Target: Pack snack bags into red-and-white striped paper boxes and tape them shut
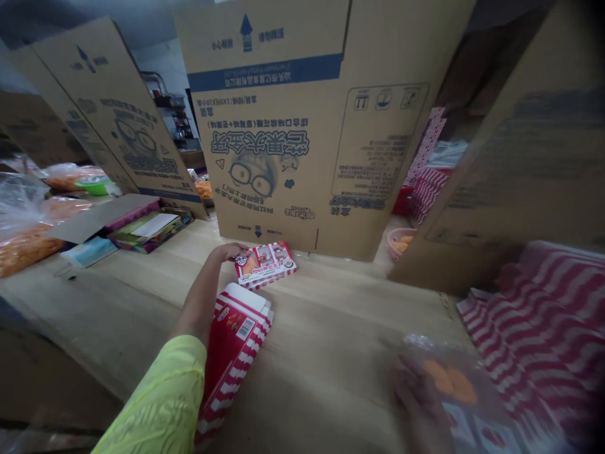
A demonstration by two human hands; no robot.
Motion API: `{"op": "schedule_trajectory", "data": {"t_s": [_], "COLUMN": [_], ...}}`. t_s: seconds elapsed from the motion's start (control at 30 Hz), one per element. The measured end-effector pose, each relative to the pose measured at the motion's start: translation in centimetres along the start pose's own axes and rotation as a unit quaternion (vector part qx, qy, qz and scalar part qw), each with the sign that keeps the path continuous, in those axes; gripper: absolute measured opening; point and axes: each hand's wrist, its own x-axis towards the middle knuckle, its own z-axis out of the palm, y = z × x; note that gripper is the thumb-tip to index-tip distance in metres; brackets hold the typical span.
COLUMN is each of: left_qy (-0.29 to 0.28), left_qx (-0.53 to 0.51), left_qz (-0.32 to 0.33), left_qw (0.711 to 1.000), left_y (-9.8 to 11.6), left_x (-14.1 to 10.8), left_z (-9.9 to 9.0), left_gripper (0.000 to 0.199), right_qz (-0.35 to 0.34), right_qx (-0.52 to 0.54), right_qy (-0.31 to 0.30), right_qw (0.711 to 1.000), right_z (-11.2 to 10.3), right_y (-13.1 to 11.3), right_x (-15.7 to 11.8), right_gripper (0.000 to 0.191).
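Note:
My left hand (229, 252), in a yellow-green sleeve, reaches across the light wooden table (326, 353). Its fingertips rest at the corner of a small red-and-white printed carton (269, 265), close to a round black-and-white sticker (241, 260). Below my forearm lies a flattened red carton with striped edges (234, 353). At the lower right, my right hand (416, 403) is blurred and grips a clear plastic bag of orange snack pieces (454, 384). Beside that bag lies a stack of flattened red-and-white striped cartons (534, 334).
Large flattened cardboard cartons (283, 126) stand upside down along the table's far side. At the left lie plastic bags of orange food (23, 246) and an open box with papers (146, 227). A pink bowl of orange pieces (401, 243) sits between the cartons.

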Motion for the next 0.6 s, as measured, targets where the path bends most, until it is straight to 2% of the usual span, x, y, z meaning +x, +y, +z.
{"op": "schedule_trajectory", "data": {"t_s": [0.1, 0.2, 0.27, 0.4, 0.5, 0.6], "left_qy": [0.002, 0.048, 0.065, 0.04, 0.044, 0.082], "left_qx": [0.05, 0.109, 0.151, 0.216, 0.254, 0.286], "left_qz": [0.011, 0.011, -0.003, -0.041, -0.041, 0.002], "left_qw": [0.999, 0.993, 0.986, 0.975, 0.965, 0.955], "left_y": [-0.1, 0.6, 1.2, 2.1, 2.8, 4.1], "left_x": [-0.2, -1.5, -3.2, -8.2, -11.7, -14.0], "left_z": [0.2, -0.4, -1.3, -2.5, -1.6, 0.9], "left_gripper": [0.057, 0.064, 0.064, 0.059, 0.056, 0.046], "right_qz": [0.003, -0.01, -0.02, -0.045, -0.064, -0.091], "right_qx": [-0.003, -0.001, 0.007, 0.01, 0.016, 0.063], "right_qy": [-0.012, -0.024, -0.031, -0.052, -0.066, -0.075], "right_qw": [1.0, 1.0, 0.999, 0.998, 0.996, 0.991], "right_z": [0.3, 0.5, 0.5, 0.3, 0.0, -0.6], "right_y": [-0.1, -0.1, 0.2, 1.3, 1.9, 1.4], "right_x": [-0.1, -0.5, -0.8, -1.2, -1.6, -2.4], "right_gripper": [0.072, 0.066, 0.063, 0.058, 0.052, 0.044]}}
